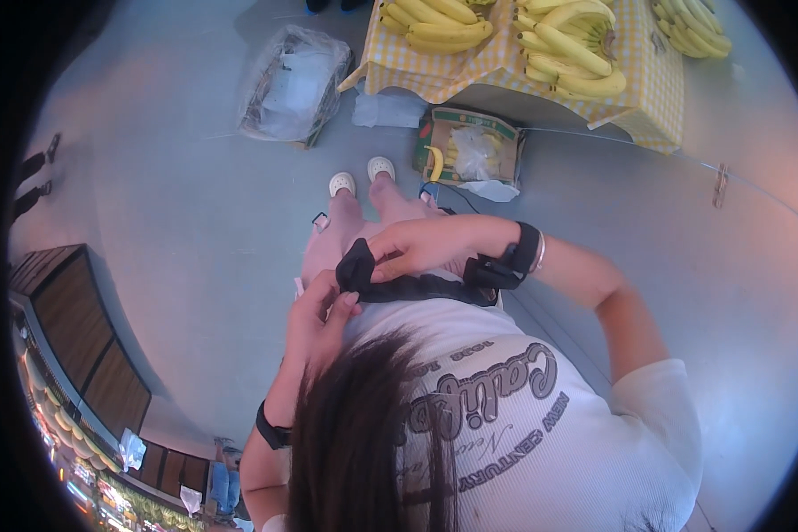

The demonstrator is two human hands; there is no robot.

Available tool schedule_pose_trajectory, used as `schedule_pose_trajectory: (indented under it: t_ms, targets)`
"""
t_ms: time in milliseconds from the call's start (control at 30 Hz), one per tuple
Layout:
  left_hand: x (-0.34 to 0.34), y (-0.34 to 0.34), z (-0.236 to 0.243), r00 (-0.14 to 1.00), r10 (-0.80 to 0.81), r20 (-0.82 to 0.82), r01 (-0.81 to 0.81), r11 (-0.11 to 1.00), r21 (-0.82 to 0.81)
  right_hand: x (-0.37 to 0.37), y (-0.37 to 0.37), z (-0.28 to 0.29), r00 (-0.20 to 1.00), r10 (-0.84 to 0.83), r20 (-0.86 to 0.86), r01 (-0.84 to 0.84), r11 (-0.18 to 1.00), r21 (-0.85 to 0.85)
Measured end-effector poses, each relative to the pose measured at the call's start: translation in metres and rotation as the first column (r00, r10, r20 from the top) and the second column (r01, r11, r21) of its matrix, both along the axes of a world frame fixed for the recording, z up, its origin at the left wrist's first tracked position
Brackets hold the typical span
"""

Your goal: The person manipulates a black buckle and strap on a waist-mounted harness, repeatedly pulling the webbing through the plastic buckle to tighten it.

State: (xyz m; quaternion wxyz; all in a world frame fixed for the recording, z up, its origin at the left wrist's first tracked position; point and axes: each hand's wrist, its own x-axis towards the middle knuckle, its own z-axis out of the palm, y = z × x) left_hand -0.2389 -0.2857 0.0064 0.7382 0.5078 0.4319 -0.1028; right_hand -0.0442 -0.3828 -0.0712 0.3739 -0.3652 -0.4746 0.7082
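Across the waist, close to the view's centre, runs a black belt (417,290), its raised end (356,266) standing between both hands. The right hand (421,246) meets that end from about three o'clock, thumb and fingers narrow on its edge; the left hand (315,319), at seven o'clock of it, pinches its lower corner. Toward one o'clock, a cloth-covered bench (647,106) bears bananas (563,53).

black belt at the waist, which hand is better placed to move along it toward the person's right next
Probably the right hand: it sits nearer that side, while the left hand is by the black belt's raised fold.
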Motion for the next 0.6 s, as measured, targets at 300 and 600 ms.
schedule_pose_trajectory:
  t_ms: [300, 600]
  targets:
    - [-0.016, -0.006, -0.006, 0.993, 0.056, 0.105, -0.062, 0.996, 0.061, -0.011, 0.01, -0.004, 0.923, 0.031, -0.384, -0.171, 0.926, -0.336]
    - [-0.021, -0.002, -0.002, 0.914, -0.254, 0.315, 0.068, 0.865, 0.498, -0.012, 0.025, 0.02, 0.995, -0.101, 0.015, 0.102, 0.995, -0.021]
